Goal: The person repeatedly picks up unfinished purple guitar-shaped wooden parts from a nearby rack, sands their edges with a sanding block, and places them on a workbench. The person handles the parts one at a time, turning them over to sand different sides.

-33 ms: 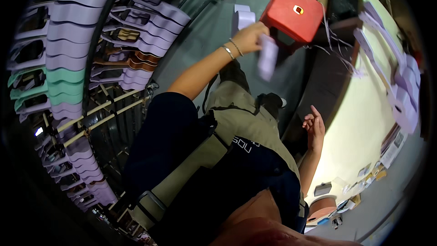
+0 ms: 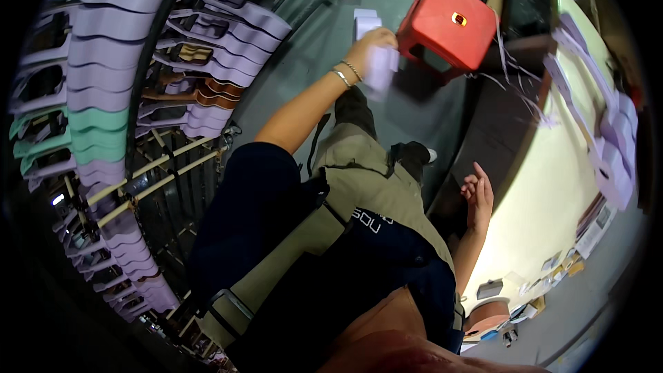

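My left hand (image 2: pixel 371 45) is stretched forward, its fingers closed around a lavender guitar-shaped part (image 2: pixel 380 72), which is smeared by motion. Beyond the hand shows another lavender surface (image 2: pixel 366 19); whether it belongs to the same part I cannot tell. Just right of the left hand, a red plastic stool (image 2: pixel 449 24) stands on the floor, apart from the part. My right hand (image 2: pixel 477 197) is raised beside the pale tabletop's edge. Its index finger points up, the others are loosely bent, and it holds nothing visible.
Racks at the left hold rows of lavender guitar-shaped bodies (image 2: pixel 114 27), with some mint green ones (image 2: pixel 100 135) and brown ones (image 2: pixel 217 93). At the right, a cream-topped table (image 2: pixel 539 207) carries more lavender parts (image 2: pixel 615 145). Whitish strips (image 2: pixel 528 100) dangle from its far end.
My left hand and the lavender part have shifted left, away from the stool. The stool sits slightly lower and further right in the picture. My right hand is nearly still.
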{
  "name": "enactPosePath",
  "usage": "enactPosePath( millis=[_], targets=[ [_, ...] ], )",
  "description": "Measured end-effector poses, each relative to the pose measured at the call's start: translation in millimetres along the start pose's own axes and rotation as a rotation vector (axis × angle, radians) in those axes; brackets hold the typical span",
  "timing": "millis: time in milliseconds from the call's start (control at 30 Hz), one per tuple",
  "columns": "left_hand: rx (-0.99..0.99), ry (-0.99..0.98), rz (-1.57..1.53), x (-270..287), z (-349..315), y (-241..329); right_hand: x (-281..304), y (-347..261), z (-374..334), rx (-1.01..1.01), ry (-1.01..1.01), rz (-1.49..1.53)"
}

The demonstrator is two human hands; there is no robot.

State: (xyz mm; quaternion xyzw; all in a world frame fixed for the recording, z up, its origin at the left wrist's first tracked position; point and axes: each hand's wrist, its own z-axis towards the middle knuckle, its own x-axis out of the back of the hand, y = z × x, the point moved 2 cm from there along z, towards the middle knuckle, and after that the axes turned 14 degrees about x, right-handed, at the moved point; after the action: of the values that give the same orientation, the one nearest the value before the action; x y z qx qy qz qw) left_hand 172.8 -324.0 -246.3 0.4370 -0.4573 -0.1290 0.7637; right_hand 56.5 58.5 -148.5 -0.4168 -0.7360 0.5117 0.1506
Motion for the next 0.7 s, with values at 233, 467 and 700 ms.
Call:
enactPosePath(
  millis=[233, 467, 700],
  targets=[
    [0.507, 0.293, -0.227, 99.0, -42.6, -258.0, -87.3, 56.5, 51.3, -0.191, 0.243, -0.196],
    [0.835, 0.280, -0.052, 227.3, -8.3, -367.6, -165.0, 66.4, 74.1, -0.135, -0.031, -0.836],
    [0.977, 0.346, -0.128, 282.9, 9.2, -448.0, -190.4, 61.6, 78.6, -0.204, -0.036, -1.050]
  ],
)
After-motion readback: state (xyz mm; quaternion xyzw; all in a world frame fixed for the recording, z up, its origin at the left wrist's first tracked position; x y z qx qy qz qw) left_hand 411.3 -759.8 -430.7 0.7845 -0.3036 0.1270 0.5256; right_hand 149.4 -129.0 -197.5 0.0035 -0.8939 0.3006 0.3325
